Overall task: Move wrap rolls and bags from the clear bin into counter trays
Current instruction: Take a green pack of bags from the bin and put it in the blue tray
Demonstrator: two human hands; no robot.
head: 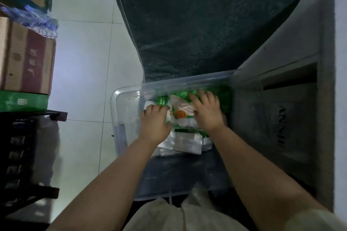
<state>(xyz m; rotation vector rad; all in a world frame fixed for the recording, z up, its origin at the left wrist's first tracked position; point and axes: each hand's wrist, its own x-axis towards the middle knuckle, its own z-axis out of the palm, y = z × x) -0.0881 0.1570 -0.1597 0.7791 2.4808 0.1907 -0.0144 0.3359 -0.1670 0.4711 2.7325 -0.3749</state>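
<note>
A clear plastic bin (120,118) sits on the floor below me, partly under a grey cabinet. Inside it lie green wrap-roll packages (223,99), a pack with an orange label (181,111) and flat clear bags (187,142). Both my hands reach down into the bin. My left hand (155,124) curls its fingers over the left end of a green package. My right hand (206,112) lies spread on top of the green packages and the orange-labelled pack. Whether either hand has a firm hold is hard to tell in the blur.
A dark green rug (206,24) lies beyond the bin. Stacked cardboard boxes (26,62) and a green box (22,102) stand on a dark rack (28,155) at left. The grey cabinet (281,118) lines the right side. White floor tiles (84,80) lie between.
</note>
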